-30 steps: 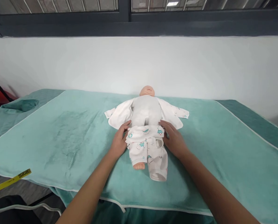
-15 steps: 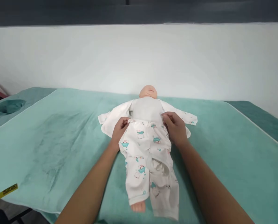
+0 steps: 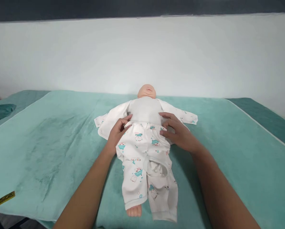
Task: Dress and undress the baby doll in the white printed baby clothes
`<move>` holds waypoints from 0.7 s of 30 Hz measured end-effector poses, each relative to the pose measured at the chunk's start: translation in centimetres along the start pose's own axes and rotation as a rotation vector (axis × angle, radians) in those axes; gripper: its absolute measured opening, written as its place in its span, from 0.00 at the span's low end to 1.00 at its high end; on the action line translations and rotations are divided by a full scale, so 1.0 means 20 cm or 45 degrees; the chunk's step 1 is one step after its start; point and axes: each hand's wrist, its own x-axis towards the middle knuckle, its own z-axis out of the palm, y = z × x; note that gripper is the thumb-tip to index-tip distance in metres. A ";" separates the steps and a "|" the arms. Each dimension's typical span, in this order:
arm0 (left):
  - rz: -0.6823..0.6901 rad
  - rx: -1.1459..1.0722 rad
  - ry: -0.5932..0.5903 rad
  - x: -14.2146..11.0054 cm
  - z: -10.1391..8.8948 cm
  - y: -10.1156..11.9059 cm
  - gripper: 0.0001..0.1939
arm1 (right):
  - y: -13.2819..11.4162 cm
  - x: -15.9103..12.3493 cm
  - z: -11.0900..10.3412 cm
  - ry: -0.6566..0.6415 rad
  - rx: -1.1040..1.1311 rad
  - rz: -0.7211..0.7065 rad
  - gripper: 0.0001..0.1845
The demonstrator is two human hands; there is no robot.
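A baby doll (image 3: 147, 91) lies on its back, head toward the wall. It wears a white jacket (image 3: 113, 115) spread open at the front, baring a pale torso (image 3: 144, 109). White pants (image 3: 142, 140) with a small boat-and-animal print are up around its waist. One foot (image 3: 134, 211) sticks out of the left pant leg; no foot shows at the right leg. At the left end of the waistband rests my left hand (image 3: 118, 132), thumb and fingers apart. My right hand (image 3: 177, 130) touches the waistband's other end, its fingers spread.
A green cloth cover (image 3: 61, 143) with pale edging spreads under the doll. Behind it rises a white wall (image 3: 142, 54). A darker green bundle (image 3: 2, 111) lies at the far left, and a yellow strip (image 3: 2, 200) is at the lower left edge.
The pants, earlier bunched around the thighs, were pulled up to the waist by both hands. Since then my fingers have loosened and spread at the waistband. The view has tilted down.
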 end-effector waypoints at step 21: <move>-0.287 0.282 0.092 0.24 0.01 -0.02 0.14 | 0.10 0.24 0.04 0.243 -0.189 0.539 0.27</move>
